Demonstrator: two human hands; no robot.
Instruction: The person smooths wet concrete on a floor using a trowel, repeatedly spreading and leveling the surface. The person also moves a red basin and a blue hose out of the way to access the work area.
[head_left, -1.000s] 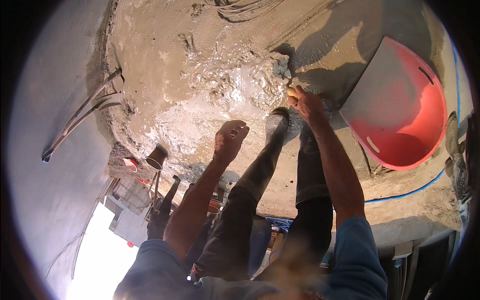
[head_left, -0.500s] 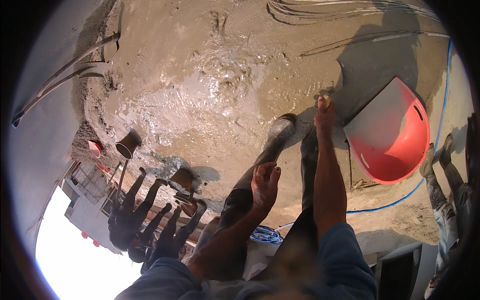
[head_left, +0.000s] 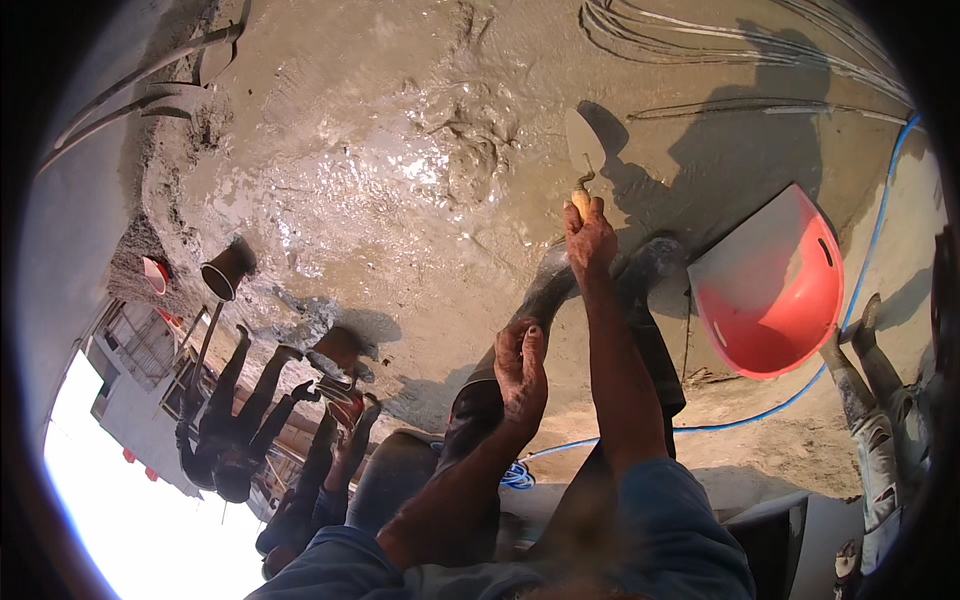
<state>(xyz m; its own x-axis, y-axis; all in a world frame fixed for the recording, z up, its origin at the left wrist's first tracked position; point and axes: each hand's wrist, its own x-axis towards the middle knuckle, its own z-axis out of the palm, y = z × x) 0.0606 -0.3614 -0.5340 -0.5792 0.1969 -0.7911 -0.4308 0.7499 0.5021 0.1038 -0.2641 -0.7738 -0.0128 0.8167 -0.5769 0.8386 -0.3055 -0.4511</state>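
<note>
While the right hand holds a trowel, fingers clamped on its handle, left hand with fingers loosely curled.

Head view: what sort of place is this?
Probably a construction site: a broad spread of wet, cement-like mix, a trowel in the right hand, and a red tub nearby.

The right hand is holding a trowel over wet mortar; the left hand is hanging near a leg; a red basin is lying nearby.
</note>
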